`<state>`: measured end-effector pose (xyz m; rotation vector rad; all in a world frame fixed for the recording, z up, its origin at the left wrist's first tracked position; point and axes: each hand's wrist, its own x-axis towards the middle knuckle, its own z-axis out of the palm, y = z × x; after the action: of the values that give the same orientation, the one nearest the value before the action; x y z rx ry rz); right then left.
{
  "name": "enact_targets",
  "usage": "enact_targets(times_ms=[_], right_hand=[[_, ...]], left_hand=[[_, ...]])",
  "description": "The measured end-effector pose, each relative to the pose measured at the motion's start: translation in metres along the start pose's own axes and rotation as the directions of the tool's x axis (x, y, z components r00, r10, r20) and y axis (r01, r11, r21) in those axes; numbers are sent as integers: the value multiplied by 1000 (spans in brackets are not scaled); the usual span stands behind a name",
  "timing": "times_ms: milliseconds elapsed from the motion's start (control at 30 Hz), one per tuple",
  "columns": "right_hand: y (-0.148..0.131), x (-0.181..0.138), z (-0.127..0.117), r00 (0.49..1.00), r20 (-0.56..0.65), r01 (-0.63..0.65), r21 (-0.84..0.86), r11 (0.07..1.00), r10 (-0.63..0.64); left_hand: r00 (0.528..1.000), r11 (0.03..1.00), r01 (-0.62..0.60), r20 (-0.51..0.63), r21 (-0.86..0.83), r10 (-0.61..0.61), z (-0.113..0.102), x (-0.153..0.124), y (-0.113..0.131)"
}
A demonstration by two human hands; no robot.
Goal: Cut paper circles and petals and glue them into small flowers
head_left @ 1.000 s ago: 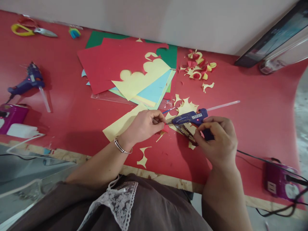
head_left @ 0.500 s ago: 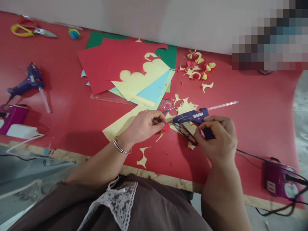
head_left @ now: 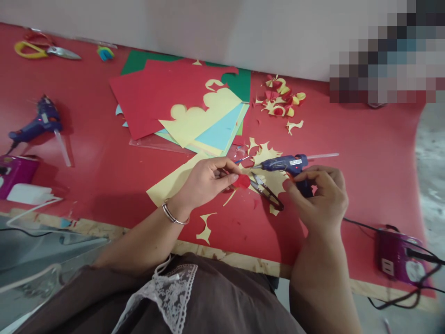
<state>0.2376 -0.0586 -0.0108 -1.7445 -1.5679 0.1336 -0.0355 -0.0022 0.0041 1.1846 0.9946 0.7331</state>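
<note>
A small red paper piece [head_left: 241, 181] sits near the middle of the table [head_left: 365, 148], pinched between the closed thumb and fingers of the left hand [head_left: 205, 182], which wears a thin metal bracelet [head_left: 173, 215] at the wrist. At 3 o'clock from it, the right hand [head_left: 321, 197] has its fingers wrapped tight around the handle of a blue glue gun [head_left: 285, 163], whose nozzle points toward 9 o'clock and ends just beside the red piece; a clear glue stick juts from its back end toward 3 o'clock. Between the two hands, small snips [head_left: 267, 194] lie on yellow paper scraps [head_left: 266, 154]. A yellow sheet [head_left: 170, 183] lies under the left hand, and another yellow offcut [head_left: 206, 228] lies at 6 o'clock, near the table's edge. At 12 o'clock a stack of red, green, yellow and blue sheets [head_left: 163, 95] is spread out, and at 1 o'clock lies a heap of curled red and yellow cuttings [head_left: 281, 98]. Well apart at 9 o'clock a second glue gun [head_left: 36, 126] rests on the table, with yellow-handled scissors [head_left: 36, 50] at 10 o'clock near the wall. A purple power strip [head_left: 399, 260] with cables sits at 4 o'clock.
</note>
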Motion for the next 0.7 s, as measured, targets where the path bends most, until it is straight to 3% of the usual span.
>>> enact_targets(times_ms=[233,400,700], right_hand=[[5,4,0,979,-82,-188,20,982,189],[9,4,0,974,-97,-200,68,977,206],[33,4,-4,946,-226,-236,15,972,233]], left_hand=[[997,977,72,22,-199,-69,0,0,-2],[995,950,100,7,-297,-103,5,3,-5],[994,956,92,-36,-279,-106,9,1,-5]])
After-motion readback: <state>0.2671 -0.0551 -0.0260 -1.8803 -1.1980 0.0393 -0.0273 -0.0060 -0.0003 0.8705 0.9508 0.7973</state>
